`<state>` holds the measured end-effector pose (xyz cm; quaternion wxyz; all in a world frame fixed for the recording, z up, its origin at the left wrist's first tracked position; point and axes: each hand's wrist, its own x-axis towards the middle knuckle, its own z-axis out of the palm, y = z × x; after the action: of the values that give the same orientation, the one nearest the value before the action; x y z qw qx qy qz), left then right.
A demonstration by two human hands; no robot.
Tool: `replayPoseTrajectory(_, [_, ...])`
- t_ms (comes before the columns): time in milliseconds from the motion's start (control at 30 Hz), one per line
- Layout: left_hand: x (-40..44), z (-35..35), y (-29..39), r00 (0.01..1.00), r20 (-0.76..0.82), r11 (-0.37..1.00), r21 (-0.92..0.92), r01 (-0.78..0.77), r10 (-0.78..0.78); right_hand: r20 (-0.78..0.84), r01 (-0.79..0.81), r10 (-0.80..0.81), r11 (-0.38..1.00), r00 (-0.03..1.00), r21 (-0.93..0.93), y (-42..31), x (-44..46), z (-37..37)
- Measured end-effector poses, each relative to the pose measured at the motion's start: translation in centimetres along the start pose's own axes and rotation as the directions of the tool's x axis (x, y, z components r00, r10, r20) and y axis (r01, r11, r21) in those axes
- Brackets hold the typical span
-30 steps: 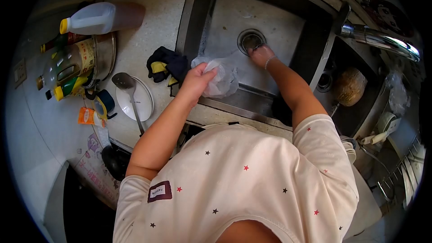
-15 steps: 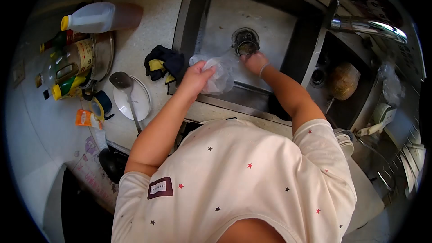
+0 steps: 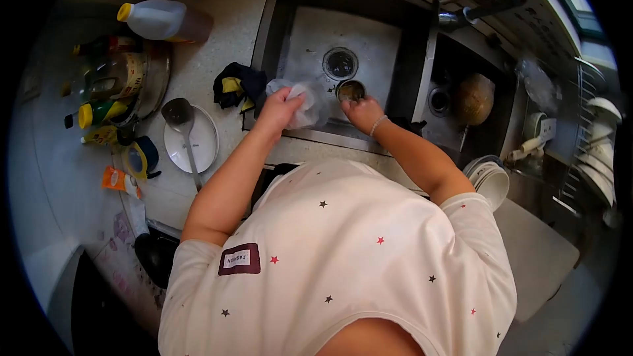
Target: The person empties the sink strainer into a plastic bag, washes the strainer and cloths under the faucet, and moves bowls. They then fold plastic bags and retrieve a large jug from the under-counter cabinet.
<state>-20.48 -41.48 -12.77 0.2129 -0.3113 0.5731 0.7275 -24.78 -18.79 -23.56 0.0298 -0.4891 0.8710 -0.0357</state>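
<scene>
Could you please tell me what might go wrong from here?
The metal strainer in the right hand might tip, and anything inside could fall into the uncovered drain nearby.

The plastic bag in the left hand looks thin and crumpled, so it might tear or slip.

The dark cloth lies right beside the sink, so drips or splashes could wet it.

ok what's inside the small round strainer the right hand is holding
Something brownish shows inside the strainer, too blurred to identify; whatever lies beneath it is covered.
</scene>
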Motion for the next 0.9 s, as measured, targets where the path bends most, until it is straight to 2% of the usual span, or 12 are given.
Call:
replayPoseTrajectory(133, [-1.4,0.3,-0.5,0.996,0.019,0.996,-0.017,-0.084,0.085,-0.011,-0.050,0.051,0.997,0.999,0.051,-1.7,-1.6,-3.2])
replayPoseTrajectory(233, [-2.2,0.1,-1.5,0.991,0.019,0.991,0.002,-0.133,0.133,-0.008,-0.108,0.108,0.994,0.994,-0.012,-3.2,-3.1,-4.4])
replayPoseTrajectory(367, [-2.5,-0.6,-3.2,0.983,0.018,0.983,-0.028,-0.181,0.181,-0.084,-0.175,0.175,0.984,0.981,0.003,-4.6,-5.1,-4.9])
replayPoseTrajectory(667, [-3.4,0.0,-3.4,0.992,0.062,0.993,0.041,-0.113,0.111,-0.074,-0.231,0.228,0.972,0.971,-0.036,-5.6,-8.1,-6.1])
replayPoseTrajectory(833, [-2.6,0.0,-3.8,0.989,0.078,0.988,0.082,-0.133,0.126,-0.051,-0.242,0.241,0.970,0.969,-0.029,-5.8,-8.4,-6.6])
replayPoseTrajectory(900, [-2.8,0.2,-3.7,0.988,0.072,0.986,0.084,-0.142,0.136,0.026,-0.234,0.234,0.972,0.972,0.006,-5.7,-8.3,-6.8])
